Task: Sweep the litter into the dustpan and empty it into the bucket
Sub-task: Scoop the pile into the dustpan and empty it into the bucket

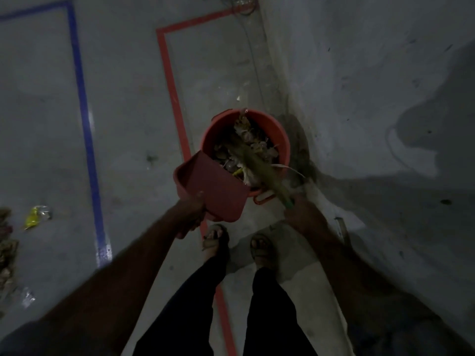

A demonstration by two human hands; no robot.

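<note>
The left hand is gripping the dustpan at its near end, fingers curled tight around what looks to be the handle, though the handle itself is hidden under the fist. The right hand is closing around the green grip of the broom, fingers wrapped fully round the shaft. The person is tipping the dustpan so that its open lip is resting on or just over the near rim of the bucket, while the broom's bristle head is lying inside the bucket on top of the litter heaped there.

The dustpan is showing as a thin-walled red plastic scoop with raised sides, probably light and stiff, so a one-handed hold at the handle is likely enough. The broom seems to be a soft bundle of dry grass fibres, bending easily; holding it at the bound grip is giving the most control. The litter is looking like crumpled wrappers and dry scraps, light and liable to spill or blow. The bucket is round, red, smooth plastic with a loop handle facing the feet. More litter, including a yellow wrapper, is lying well apart on the grey concrete floor at the left
</note>
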